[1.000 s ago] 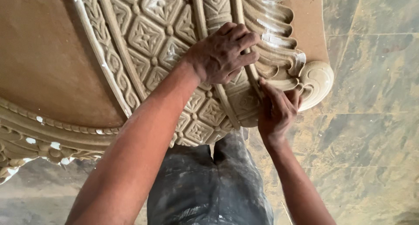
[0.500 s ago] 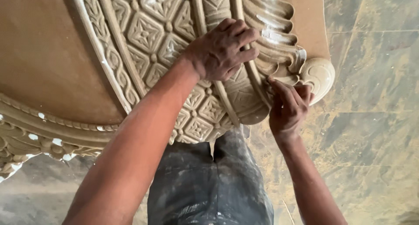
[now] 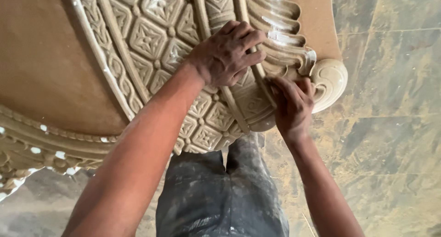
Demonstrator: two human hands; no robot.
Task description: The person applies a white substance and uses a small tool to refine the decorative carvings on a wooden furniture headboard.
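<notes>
While the far left of the view is filled by the plain, smooth brown face of a large carved wooden panel (image 3: 50, 67), a pale border of leaf-and-bead carving (image 3: 27, 149) runs along its lower edge, with white flecks caught in the hollows. Further right the same panel turns ornate: a curved band of raised diamond tiles (image 3: 156, 30), each cut with a small flower, sweeps down between ribbed mouldings. The left hand (image 3: 227, 53) lies on this band, palm down, its fingers curled loosely and pressed against a ribbed moulding; it clasps nothing that can be seen. Below it, dusty dark grey trousers (image 3: 216, 195) show the person's legs standing under the panel's edge. Just to the right, the right hand (image 3: 291, 106) is at the panel's lower rim, fingers bunched together and pressed to the carving beside the fluted shell border (image 3: 275, 21); whether it pinches some small tool or paper cannot be told. Touching close to its knuckles is the rounded scroll knob (image 3: 330, 80) that ends the border. Beyond, on the far right, lies a stone-tiled floor (image 3: 395, 126), greenish grey and strewn with tan dust.
</notes>
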